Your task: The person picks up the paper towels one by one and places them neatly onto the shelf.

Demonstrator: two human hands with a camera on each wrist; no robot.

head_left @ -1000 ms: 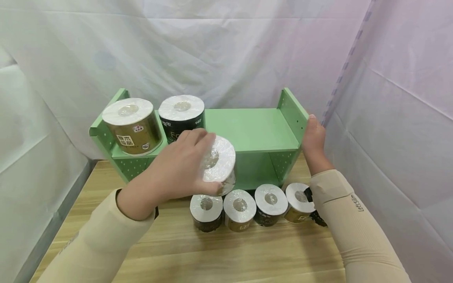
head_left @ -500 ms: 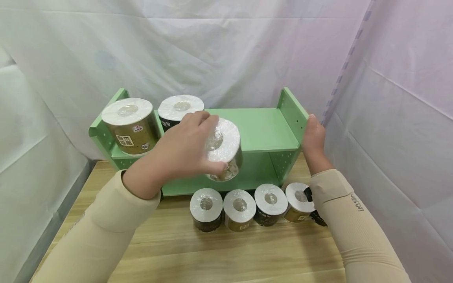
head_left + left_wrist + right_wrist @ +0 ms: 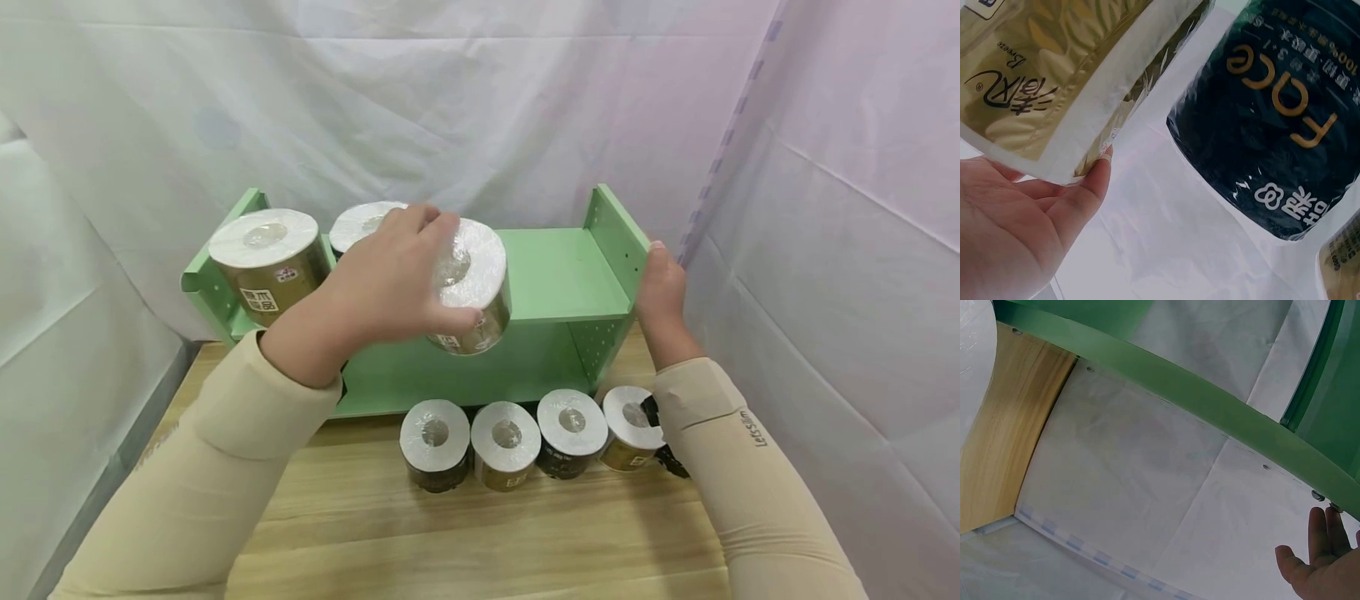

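While the left hand grips the gold roll at the hand's 3 o'clock, I read the roll's core axis as near upright. The dark roll stands apart at the gold roll's 10 o'clock. Farther off, at 3 o'clock, the right hand touches the end panel of the green shelf, its fingers relaxed.

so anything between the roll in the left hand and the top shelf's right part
Nothing visible stands between the held gold roll and the top shelf at right; the dark roll up there stands farther left.
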